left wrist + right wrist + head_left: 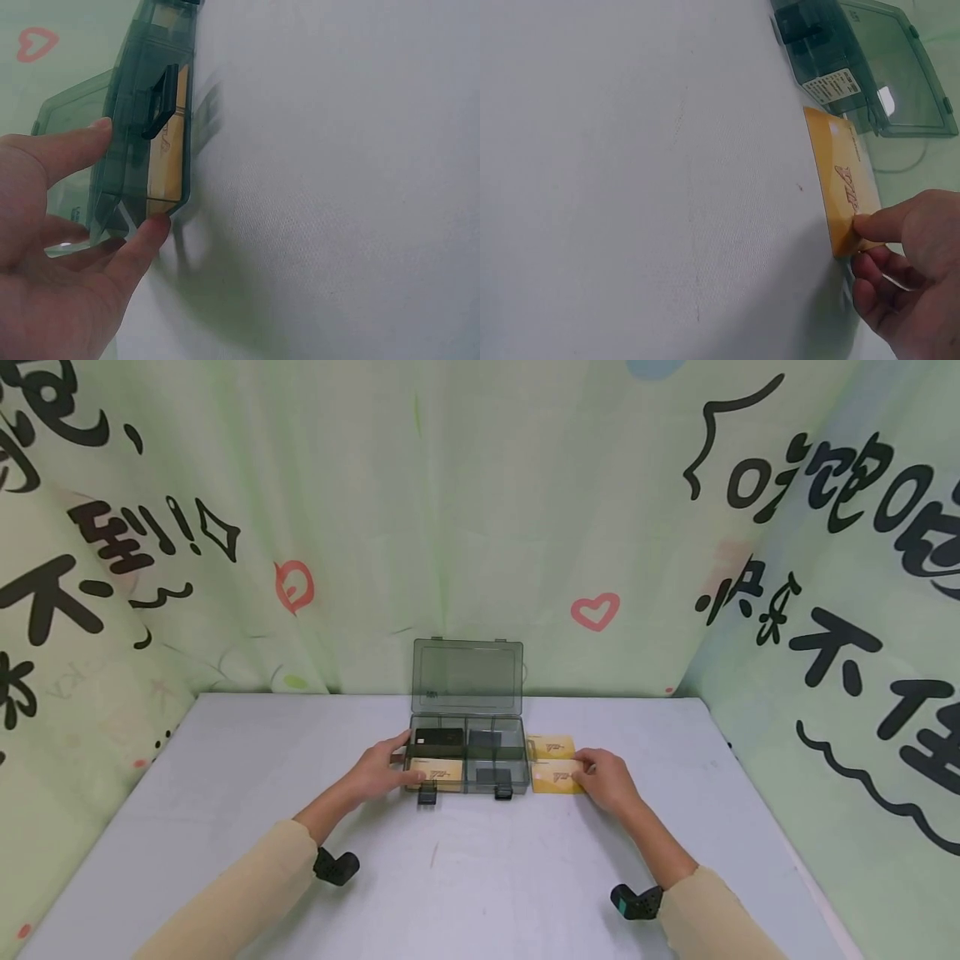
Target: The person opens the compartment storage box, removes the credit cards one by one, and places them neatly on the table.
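A grey-green see-through compartment box (pixel 495 760) stands on the table, its lid (pixel 467 677) raised at the back. My left hand (pixel 382 767) holds the box's left side, thumb and fingers spread about its near corner. Inside, a yellow card (pixel 442 770) lies in the front left compartment and a black card-like piece (pixel 439 737) behind it. At the box's right, my right hand (pixel 607 779) pinches the near edge of a yellow card (pixel 844 176) between thumb and fingers. Another yellow card (pixel 551 747) lies just behind that one. The contents of the right compartments are dark and unclear.
Two dark latches (pixel 427 793) hang at the box's front edge. A white table (pixel 465 877) lies beneath everything. Printed curtains (pixel 360 527) close off the back and both sides. A black wrist device (pixel 336 866) sits at each cuff.
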### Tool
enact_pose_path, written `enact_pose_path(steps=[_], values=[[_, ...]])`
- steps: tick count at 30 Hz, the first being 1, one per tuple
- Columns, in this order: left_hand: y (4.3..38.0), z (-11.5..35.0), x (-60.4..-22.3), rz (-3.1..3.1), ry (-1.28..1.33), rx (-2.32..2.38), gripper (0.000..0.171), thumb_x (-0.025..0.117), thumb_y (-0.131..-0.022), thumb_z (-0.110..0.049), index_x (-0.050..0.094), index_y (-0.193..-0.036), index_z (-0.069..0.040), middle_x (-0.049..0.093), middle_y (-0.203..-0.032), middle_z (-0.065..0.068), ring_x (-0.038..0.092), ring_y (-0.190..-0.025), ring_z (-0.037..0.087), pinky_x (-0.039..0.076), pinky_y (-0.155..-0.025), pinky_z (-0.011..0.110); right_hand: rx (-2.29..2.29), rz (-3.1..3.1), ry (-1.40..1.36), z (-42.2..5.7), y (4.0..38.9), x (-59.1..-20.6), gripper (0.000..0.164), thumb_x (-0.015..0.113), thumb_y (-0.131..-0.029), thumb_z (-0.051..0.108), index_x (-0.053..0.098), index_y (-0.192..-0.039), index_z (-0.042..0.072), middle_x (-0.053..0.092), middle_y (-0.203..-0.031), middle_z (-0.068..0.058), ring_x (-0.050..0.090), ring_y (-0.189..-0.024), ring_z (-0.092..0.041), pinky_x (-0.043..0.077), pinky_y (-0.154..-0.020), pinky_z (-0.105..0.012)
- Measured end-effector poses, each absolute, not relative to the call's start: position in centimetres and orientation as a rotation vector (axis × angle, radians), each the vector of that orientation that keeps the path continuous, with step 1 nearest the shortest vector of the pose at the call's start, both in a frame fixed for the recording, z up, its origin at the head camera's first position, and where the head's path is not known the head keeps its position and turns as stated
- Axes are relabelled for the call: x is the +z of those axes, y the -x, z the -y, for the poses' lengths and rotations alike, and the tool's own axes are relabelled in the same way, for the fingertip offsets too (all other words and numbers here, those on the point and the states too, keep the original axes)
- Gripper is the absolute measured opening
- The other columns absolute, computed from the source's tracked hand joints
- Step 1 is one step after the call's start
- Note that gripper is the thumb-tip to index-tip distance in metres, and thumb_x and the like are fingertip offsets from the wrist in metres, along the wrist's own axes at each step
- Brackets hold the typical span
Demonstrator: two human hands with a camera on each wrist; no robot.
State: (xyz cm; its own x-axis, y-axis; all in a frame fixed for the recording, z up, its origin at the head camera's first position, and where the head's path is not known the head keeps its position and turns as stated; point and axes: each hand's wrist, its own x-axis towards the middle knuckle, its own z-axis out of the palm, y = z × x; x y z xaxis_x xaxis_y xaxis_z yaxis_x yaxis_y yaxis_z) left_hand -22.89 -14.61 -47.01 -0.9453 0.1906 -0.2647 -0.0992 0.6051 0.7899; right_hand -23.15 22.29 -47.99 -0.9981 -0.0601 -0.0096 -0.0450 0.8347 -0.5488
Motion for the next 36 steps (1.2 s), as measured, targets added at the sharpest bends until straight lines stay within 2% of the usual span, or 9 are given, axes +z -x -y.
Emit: enact_pose_path(steps=[8,12,17,21,25,32,36], values=[[23.1,14.5,-47.1,-2.518,-0.081,1.251,0.09,0.074,-0.086,-0.029,0.019,-0.155,-0.011,0.036,-0.154,0.018,0.042,-0.138,0.038,0.04,-0.108,0.054,-0.825,-2.989,0.12,-22.1,23.5,-48.2,0.026,0.067,-0.087,0.005,0.068,-0.111,-0.003,0.058,-0.084,-0.008,0.051,-0.081,-0.021,0.041,-0.07,-0.031],[23.2,14.5,-47.1,-2.515,-0.082,1.255,0.09,0.073,-0.086,-0.029,0.019,-0.156,-0.012,0.035,-0.155,0.018,0.041,-0.138,0.038,0.04,-0.108,0.054,-0.747,-3.011,0.124,-21.9,23.6,-48.0,0.026,0.068,-0.086,0.005,0.067,-0.111,-0.001,0.058,-0.088,-0.01,0.051,-0.081,-0.022,0.042,-0.07,-0.033],[23.3,14.6,-47.0,-2.51,-0.075,1.26,0.09,0.073,-0.086,-0.029,0.019,-0.156,-0.013,0.035,-0.155,0.018,0.041,-0.138,0.037,0.04,-0.107,0.054,-0.695,-3.045,0.144,-21.5,23.7,-47.8,0.025,0.07,-0.081,0.001,0.064,-0.105,0.005,0.054,-0.094,-0.012,0.051,-0.082,-0.023,0.043,-0.071,-0.035],[23.2,14.6,-47.1,-2.509,-0.075,1.261,0.089,0.073,-0.087,-0.028,0.019,-0.156,-0.012,0.035,-0.154,0.018,0.041,-0.138,0.038,0.041,-0.107,0.054,-0.758,-3.029,0.156,-21.4,23.7,-47.8,0.022,0.067,-0.08,-0.003,0.064,-0.1,0.003,0.055,-0.09,-0.011,0.05,-0.081,-0.022,0.042,-0.071,-0.033],[23.0,14.6,-47.1,-2.511,-0.082,1.258,0.088,0.073,-0.087,-0.028,0.019,-0.156,-0.012,0.033,-0.155,0.018,0.041,-0.138,0.038,0.041,-0.107,0.054,-0.867,-3.002,0.134,-21.4,23.5,-48.0,0.021,0.065,-0.082,-0.004,0.064,-0.102,0.001,0.057,-0.091,-0.012,0.051,-0.081,-0.022,0.041,-0.072,-0.032],[23.0,14.5,-47.1,-2.523,-0.078,1.252,0.089,0.073,-0.087,-0.028,0.019,-0.156,-0.012,0.035,-0.154,0.018,0.042,-0.137,0.038,0.04,-0.107,0.054,-1.093,-2.937,0.106,-20.7,23.4,-47.7,0.021,0.063,-0.088,0.001,0.065,-0.109,0.002,0.062,-0.104,-0.014,0.057,-0.089,-0.024,0.051,-0.081,-0.035],[22.9,14.6,-47.1,-2.521,-0.077,1.256,0.088,0.072,-0.087,-0.027,0.019,-0.156,-0.012,0.035,-0.155,0.018,0.042,-0.138,0.038,0.04,-0.107,0.054,-1.177,-2.877,0.085,-19.9,23.5,-47.3,0.023,0.063,-0.091,0.004,0.064,-0.113,0.003,0.063,-0.108,-0.015,0.059,-0.093,-0.024,0.054,-0.082,-0.033]])
